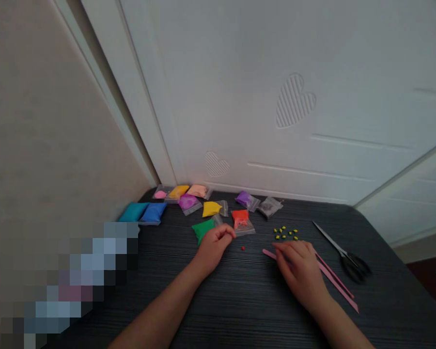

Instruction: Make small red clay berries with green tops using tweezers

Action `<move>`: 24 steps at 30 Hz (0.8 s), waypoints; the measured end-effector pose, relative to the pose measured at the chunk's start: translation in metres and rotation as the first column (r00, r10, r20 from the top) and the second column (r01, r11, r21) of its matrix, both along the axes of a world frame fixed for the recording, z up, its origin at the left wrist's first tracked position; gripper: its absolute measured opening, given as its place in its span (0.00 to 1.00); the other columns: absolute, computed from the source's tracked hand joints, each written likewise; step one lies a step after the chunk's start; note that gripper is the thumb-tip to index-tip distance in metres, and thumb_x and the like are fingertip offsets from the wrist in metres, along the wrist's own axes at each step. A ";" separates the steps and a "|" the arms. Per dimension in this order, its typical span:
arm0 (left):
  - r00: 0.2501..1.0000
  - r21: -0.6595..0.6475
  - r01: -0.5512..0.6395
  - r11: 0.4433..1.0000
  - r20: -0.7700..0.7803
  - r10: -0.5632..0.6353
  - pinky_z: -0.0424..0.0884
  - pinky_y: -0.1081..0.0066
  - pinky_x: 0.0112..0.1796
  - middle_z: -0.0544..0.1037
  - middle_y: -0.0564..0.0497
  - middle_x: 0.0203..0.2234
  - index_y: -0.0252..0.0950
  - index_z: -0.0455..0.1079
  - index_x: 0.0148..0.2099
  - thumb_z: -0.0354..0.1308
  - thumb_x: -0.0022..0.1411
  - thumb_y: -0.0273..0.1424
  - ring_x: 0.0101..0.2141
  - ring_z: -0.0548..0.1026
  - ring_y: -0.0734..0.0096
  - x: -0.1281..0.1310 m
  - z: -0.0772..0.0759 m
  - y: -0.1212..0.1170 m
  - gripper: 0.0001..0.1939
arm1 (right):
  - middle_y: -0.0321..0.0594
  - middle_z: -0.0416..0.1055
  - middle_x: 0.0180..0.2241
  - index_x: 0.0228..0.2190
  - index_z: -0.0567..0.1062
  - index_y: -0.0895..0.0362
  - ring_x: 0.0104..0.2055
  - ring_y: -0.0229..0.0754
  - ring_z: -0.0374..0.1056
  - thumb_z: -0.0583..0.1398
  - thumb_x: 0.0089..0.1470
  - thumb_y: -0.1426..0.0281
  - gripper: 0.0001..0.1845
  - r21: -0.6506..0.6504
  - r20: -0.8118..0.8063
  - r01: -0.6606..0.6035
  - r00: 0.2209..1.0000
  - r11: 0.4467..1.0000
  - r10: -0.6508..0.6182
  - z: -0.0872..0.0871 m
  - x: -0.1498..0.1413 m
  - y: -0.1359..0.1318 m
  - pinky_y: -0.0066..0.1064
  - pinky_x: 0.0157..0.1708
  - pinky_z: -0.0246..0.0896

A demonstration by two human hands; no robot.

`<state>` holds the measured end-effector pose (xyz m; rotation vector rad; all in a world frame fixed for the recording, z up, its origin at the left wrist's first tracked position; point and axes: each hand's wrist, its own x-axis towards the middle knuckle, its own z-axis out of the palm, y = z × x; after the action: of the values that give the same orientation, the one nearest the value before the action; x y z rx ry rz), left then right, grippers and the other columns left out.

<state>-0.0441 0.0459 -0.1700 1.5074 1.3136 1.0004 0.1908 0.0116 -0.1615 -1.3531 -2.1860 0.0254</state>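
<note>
My left hand (213,248) is closed, its fingers curled together beside a bag of green clay (203,230) and just short of a bag of red-orange clay (241,219). Whatever it may hold is hidden. A tiny red ball (243,248) lies on the table between my hands. My right hand (301,269) hovers over or rests on a flat pink modelling tool (339,287), fingers stretched forward and thumb apart. A thin, darker pink stick (334,274) lies alongside. Just beyond those fingers, several small yellow-and-green pieces (284,237) sit in a group.
Black-handled scissors (343,254) lie at the right. Along the back are bags of yellow (212,209), purple (244,198), grey (270,207), magenta (189,203) and blue clay (153,213). A white panel (240,121) rises behind the dark table (240,310). Pixelated blocks cover the left edge.
</note>
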 end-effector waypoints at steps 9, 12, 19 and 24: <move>0.966 0.163 0.136 0.977 -0.242 -0.095 0.56 0.74 0.25 0.62 0.58 0.18 0.36 0.70 0.38 0.53 0.52 0.32 0.21 0.61 0.76 0.011 -0.004 -0.008 0.11 | 0.38 0.71 0.33 0.34 0.72 0.55 0.37 0.41 0.63 0.53 0.53 0.71 0.08 0.082 -0.040 0.186 0.982 0.979 -0.184 -0.007 0.006 0.009 0.34 0.37 0.49; 0.946 0.214 0.182 0.960 -0.303 -0.112 0.59 0.73 0.29 0.66 0.55 0.23 0.38 0.71 0.39 0.54 0.51 0.32 0.26 0.65 0.74 0.011 -0.003 -0.011 0.12 | 0.39 0.70 0.35 0.34 0.72 0.55 0.39 0.41 0.62 0.53 0.53 0.70 0.09 0.087 -0.029 0.208 0.978 0.974 -0.207 -0.010 0.001 0.006 0.34 0.38 0.49; 0.939 0.301 0.170 0.939 -0.337 -0.062 0.62 0.73 0.28 0.68 0.54 0.24 0.38 0.71 0.39 0.53 0.53 0.34 0.26 0.66 0.73 0.010 -0.007 -0.011 0.12 | 0.40 0.69 0.34 0.35 0.73 0.55 0.40 0.43 0.61 0.52 0.53 0.70 0.10 0.138 0.037 0.249 0.966 0.959 -0.256 -0.012 -0.004 -0.001 0.35 0.40 0.45; 0.944 0.386 0.060 0.921 -0.321 0.073 0.64 0.71 0.31 0.70 0.51 0.27 0.35 0.69 0.40 0.48 0.57 0.32 0.27 0.67 0.72 0.010 -0.009 -0.020 0.12 | 0.40 0.69 0.34 0.34 0.73 0.55 0.39 0.42 0.60 0.52 0.53 0.70 0.09 0.172 0.032 0.294 0.952 0.940 -0.304 -0.013 -0.004 -0.004 0.35 0.40 0.45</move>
<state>-0.0344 0.0262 -0.1793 2.0496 1.4028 1.0945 0.1869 0.0072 -0.1742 -1.5906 -1.9555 -0.3074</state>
